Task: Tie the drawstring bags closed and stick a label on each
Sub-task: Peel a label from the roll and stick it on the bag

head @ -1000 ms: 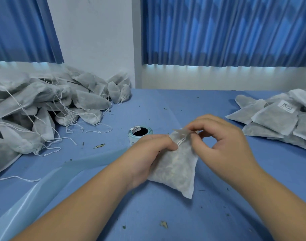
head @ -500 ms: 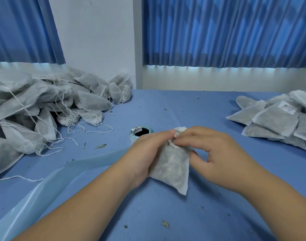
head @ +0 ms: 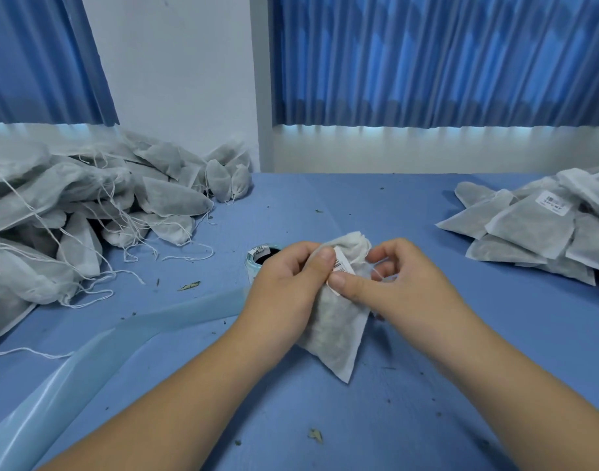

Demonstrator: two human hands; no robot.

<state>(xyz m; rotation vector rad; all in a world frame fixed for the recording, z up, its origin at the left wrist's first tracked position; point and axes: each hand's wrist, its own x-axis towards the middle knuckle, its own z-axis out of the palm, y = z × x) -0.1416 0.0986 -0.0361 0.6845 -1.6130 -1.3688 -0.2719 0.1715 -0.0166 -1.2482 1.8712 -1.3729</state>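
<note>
A grey filled drawstring bag [head: 335,331] stands tilted on the blue table, its gathered top between my two hands. My left hand [head: 284,287] grips the bag's left side, its thumb on a white barcode label [head: 341,266] that lies on the bag near the top. My right hand [head: 396,283] holds the bag's right side, thumb pressed at the label's lower end, with a thin white drawstring [head: 376,271] looped around its fingers. A label roll [head: 262,256] stands just behind my left hand.
A large heap of untied bags with loose strings [head: 87,212] fills the left side. A stack of flat labelled bags [head: 536,226] lies at the right. A pale blue backing strip [head: 97,348] trails from the roll toward the front left. Small leaf crumbs dot the blue table [head: 325,205].
The bag's top has been lifted and turned so that the label shows. Both thumbs now press on the label, and my right hand has shifted slightly right with the string around its fingers.
</note>
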